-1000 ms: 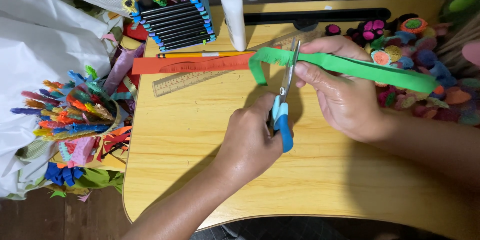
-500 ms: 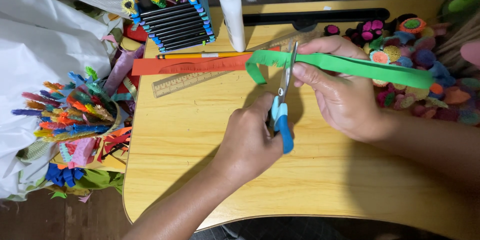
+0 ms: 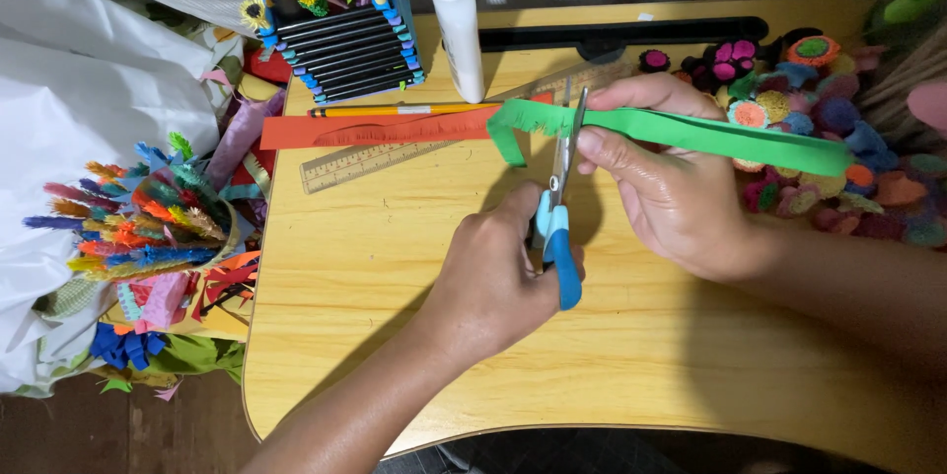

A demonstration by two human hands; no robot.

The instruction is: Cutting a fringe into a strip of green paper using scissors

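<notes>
Near back edge of bench [image 3: 414,267]:
strip: green paper strip [image 3: 710,134], held above the top
left hand [image 3: 493,282]: closed round scissors [image 3: 558,208], blades on strip
right hand [image 3: 671,188]: pinching strip
handling: light, floppy, tears easily; grip beside the cut

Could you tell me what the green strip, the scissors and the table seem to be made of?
Green strip: thin matte paper, by its limp curl and fringed edge. Scissors: shiny metal blades, glossy blue handles, likely plastic. Table: pale wood or wood-look laminate with visible grain and a smooth sheen.
</notes>
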